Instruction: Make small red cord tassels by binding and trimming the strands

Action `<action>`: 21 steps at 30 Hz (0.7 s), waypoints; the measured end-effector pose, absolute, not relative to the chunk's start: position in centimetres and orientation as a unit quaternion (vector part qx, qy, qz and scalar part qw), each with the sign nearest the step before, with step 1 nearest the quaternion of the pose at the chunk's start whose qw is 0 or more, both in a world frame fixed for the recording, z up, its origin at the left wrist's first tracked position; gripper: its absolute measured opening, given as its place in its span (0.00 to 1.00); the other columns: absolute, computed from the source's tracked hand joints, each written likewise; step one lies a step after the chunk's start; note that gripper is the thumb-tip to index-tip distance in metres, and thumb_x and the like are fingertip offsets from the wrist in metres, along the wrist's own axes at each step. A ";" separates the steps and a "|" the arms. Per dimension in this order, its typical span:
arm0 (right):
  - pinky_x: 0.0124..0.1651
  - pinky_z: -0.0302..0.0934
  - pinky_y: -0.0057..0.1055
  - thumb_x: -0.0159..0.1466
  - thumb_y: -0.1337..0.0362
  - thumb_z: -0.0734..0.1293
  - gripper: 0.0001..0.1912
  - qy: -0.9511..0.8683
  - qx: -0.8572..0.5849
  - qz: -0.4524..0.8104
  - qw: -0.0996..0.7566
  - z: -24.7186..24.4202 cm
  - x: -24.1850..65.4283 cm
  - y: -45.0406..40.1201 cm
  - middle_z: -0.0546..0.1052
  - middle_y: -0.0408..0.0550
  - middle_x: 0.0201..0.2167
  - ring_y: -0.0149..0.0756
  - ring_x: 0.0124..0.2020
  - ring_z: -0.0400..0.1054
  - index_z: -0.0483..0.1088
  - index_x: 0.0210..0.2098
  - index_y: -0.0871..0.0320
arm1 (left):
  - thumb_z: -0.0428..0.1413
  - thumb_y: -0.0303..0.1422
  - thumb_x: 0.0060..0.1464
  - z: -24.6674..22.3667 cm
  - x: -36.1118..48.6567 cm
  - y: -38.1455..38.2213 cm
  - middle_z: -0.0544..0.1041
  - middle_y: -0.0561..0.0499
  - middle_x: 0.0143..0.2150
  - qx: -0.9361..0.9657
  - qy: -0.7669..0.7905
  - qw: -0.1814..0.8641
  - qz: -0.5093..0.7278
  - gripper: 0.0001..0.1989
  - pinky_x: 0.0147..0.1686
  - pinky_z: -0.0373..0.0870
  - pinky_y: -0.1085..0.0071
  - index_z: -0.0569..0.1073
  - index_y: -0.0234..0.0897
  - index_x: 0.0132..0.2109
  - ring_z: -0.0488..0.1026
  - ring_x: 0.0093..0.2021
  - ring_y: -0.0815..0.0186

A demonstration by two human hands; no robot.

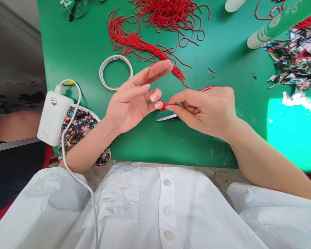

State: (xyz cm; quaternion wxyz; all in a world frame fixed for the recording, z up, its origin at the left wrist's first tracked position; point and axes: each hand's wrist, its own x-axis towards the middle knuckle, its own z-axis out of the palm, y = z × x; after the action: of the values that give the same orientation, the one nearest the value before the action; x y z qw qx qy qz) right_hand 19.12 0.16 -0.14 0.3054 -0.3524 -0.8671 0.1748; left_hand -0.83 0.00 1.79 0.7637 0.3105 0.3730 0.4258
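Note:
A thin red cord [147,74] loops over the raised index finger of my left hand [129,100]. The lower fingers of that hand are curled at a small red knotted piece [162,105] of the cord. Thumb and forefinger of my right hand [207,112] pinch the cord just right of the knot. A pointed scissor blade [167,118] shows beneath the right hand, with a red handle part [209,88] beyond the knuckles. Whether the right palm holds the scissors or they lie on the table, I cannot tell.
Red cord bundles [150,48] lie on the green table [134,145]. A white tape ring [101,74] is left of them. A power bank [54,117] with a white cable rests by a flowered cloth [79,126]. Fabric scraps [298,55] and a green-white tube [277,26] are at right.

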 end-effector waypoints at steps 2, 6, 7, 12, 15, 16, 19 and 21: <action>0.22 0.46 0.27 0.69 0.61 0.64 0.08 -0.877 -0.337 0.163 0.302 -0.2 19.2 0.2 0.66 0.34 0.15 0.24 0.16 0.58 0.71 0.33 0.55 | 0.47 0.24 0.57 1.9 -0.9 0.0 0.74 0.62 0.57 0.314 0.411 0.755 0.403 0.20 0.36 0.75 0.79 0.73 0.48 0.51 0.73 0.35 0.80; 0.23 0.46 0.26 0.70 0.61 0.62 0.10 -0.885 -0.313 0.185 0.289 -0.4 19.3 0.3 0.69 0.35 0.17 0.23 0.17 0.61 0.71 0.34 0.56 | 0.50 0.23 0.54 2.1 -0.9 -0.1 0.70 0.62 0.62 0.308 0.446 0.751 0.376 0.26 0.36 0.76 0.81 0.69 0.52 0.57 0.74 0.40 0.79; 0.24 0.47 0.26 0.71 0.59 0.61 0.11 -0.886 -0.315 0.200 0.277 -0.4 19.3 0.3 0.69 0.35 0.17 0.23 0.18 0.62 0.71 0.35 0.56 | 0.51 0.23 0.53 1.9 -0.8 -0.1 0.69 0.62 0.63 0.307 0.451 0.749 0.375 0.28 0.35 0.75 0.82 0.68 0.53 0.58 0.74 0.39 0.80; 0.25 0.47 0.27 0.70 0.57 0.61 0.12 -0.886 -0.316 0.224 0.256 -0.7 19.4 0.4 0.70 0.36 0.18 0.25 0.18 0.61 0.72 0.35 0.54 | 0.54 0.22 0.51 0.5 -0.8 0.1 0.75 0.55 0.57 0.365 0.450 0.718 0.386 0.27 0.23 0.66 0.84 0.70 0.48 0.58 0.70 0.29 0.82; 0.23 0.45 0.28 0.69 0.57 0.61 0.12 -0.889 -0.316 0.197 0.267 -0.6 19.4 0.5 0.68 0.37 0.17 0.26 0.17 0.58 0.71 0.32 0.54 | 0.57 0.26 0.55 0.0 -0.9 0.1 0.80 0.51 0.46 0.393 0.450 0.713 0.368 0.19 0.23 0.64 0.82 0.72 0.41 0.54 0.66 0.25 0.82; 0.23 0.44 0.28 0.69 0.57 0.62 0.13 -0.891 -0.313 0.186 0.272 -0.5 19.4 0.5 0.67 0.37 0.16 0.26 0.17 0.57 0.71 0.31 0.54 | 0.58 0.29 0.56 0.0 -0.8 0.1 0.80 0.51 0.43 0.398 0.452 0.712 0.361 0.17 0.23 0.64 0.81 0.72 0.39 0.53 0.65 0.24 0.81; 0.22 0.44 0.28 0.68 0.57 0.63 0.13 -0.897 -0.298 0.160 0.284 -0.2 19.6 0.6 0.64 0.37 0.15 0.25 0.16 0.54 0.69 0.29 0.56 | 0.59 0.34 0.57 0.4 -0.6 -0.1 0.79 0.53 0.34 0.402 0.459 0.709 0.354 0.15 0.23 0.62 0.80 0.70 0.35 0.51 0.62 0.22 0.81; 0.22 0.45 0.28 0.68 0.58 0.63 0.14 -0.900 -0.294 0.158 0.279 -0.1 19.7 0.7 0.63 0.37 0.14 0.26 0.16 0.52 0.68 0.27 0.56 | 0.59 0.36 0.57 0.5 -0.5 -0.3 0.78 0.54 0.31 0.408 0.461 0.700 0.361 0.15 0.23 0.60 0.80 0.68 0.35 0.48 0.61 0.21 0.81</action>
State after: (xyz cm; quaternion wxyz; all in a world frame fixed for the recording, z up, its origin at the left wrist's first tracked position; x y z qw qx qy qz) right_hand 19.68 0.68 -0.13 0.2791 -0.2942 -0.9003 0.1583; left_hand -0.48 -0.28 0.54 0.7003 0.4078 0.4613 0.3613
